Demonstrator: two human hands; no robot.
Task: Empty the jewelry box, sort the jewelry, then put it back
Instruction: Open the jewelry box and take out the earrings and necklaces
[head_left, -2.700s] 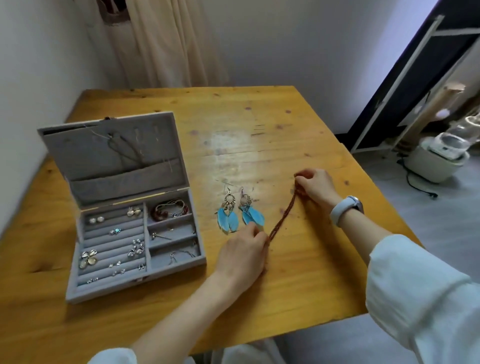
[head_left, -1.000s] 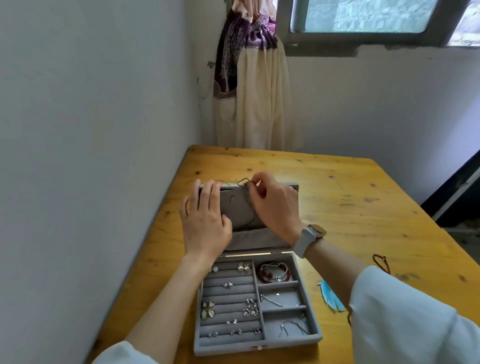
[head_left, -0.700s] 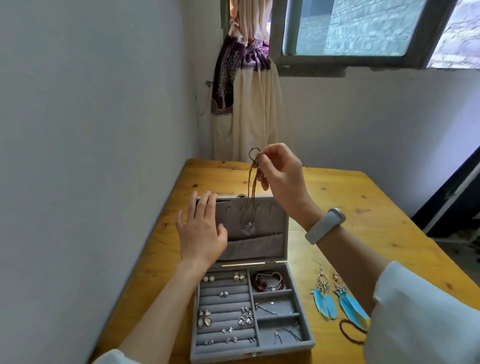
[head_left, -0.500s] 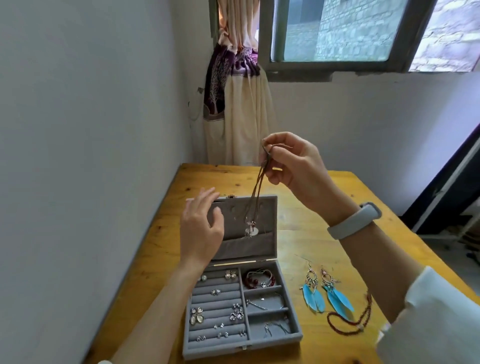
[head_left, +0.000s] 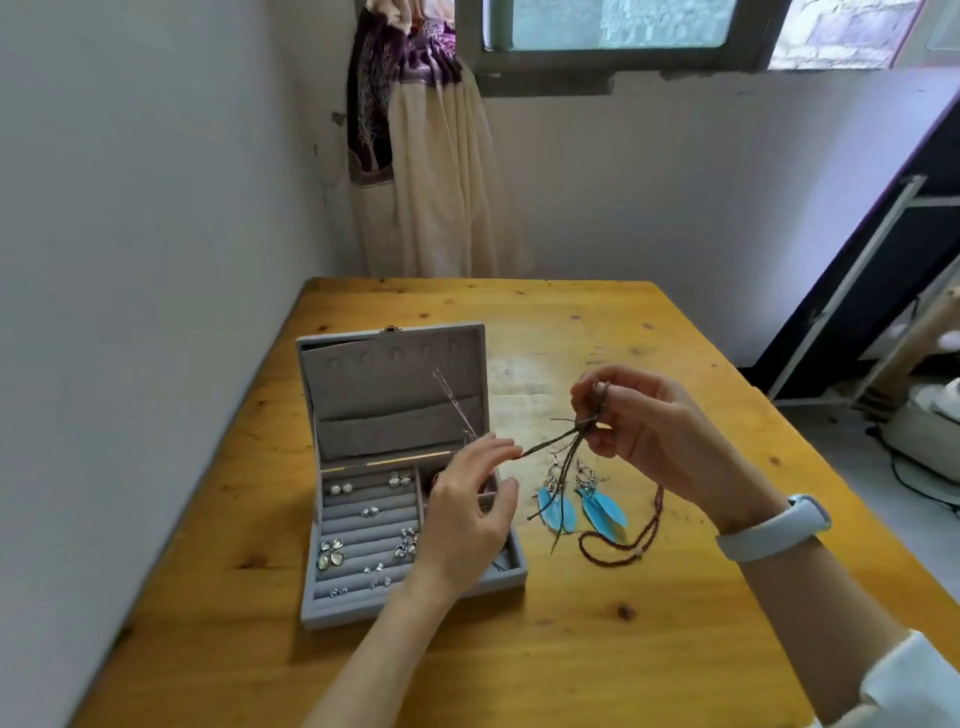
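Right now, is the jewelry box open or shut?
Open: the jewelry box lid stands upright, and earrings show in its grey slots.

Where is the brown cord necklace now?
The cord necklace hangs above the table, held between both hands, right of the open box, over the feather earrings.

We see a yellow-orange wooden tabletop (head_left: 597, 649) with dark knots, set into the corner of the room. Toward its left side stands a grey jewelry box (head_left: 363, 610), lid open and upright, its base flat on the wood. Just to the right of the box lie a pair of blue feather earrings (head_left: 582, 506) side by side, and a dark red beaded strand (head_left: 623, 548) curls beside them, touching the right earring's feather.
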